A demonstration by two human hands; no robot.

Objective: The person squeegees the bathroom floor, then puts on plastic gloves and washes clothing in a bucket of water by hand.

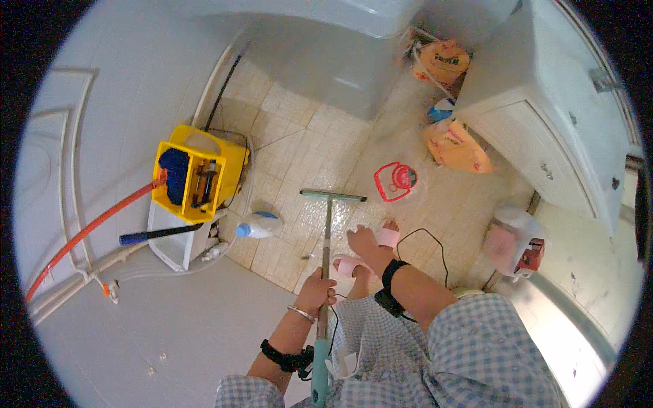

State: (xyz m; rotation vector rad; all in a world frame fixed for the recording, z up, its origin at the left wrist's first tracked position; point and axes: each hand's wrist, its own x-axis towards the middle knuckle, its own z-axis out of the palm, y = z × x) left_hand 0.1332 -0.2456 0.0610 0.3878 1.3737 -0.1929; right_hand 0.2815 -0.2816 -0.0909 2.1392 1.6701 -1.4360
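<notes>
A floor squeegee stretches away from me, its wide teal-and-black blade (pixel 333 196) on the wet tiled floor and its grey pole (pixel 327 238) running back to a teal grip (pixel 320 374) by my left forearm. My left hand (pixel 315 292) is closed round the middle of the pole. Just right of the pole, apart from it, my right hand (pixel 362 243) hangs with fingers curled in, and I see nothing in it. Both wrists wear black straps; the left also has a silver bangle. Below the hands show my feet in pink slippers (pixel 347 265).
At left stand a yellow mop bucket (pixel 228 160) with an orange-red handle and a white-and-blue bottle (pixel 260 224). Ahead right lies a red round item with a looped handle (pixel 392 182). Orange bags (pixel 457 146) sit by a white cabinet (pixel 524 129). A thin black cable (pixel 443 251) curves at right.
</notes>
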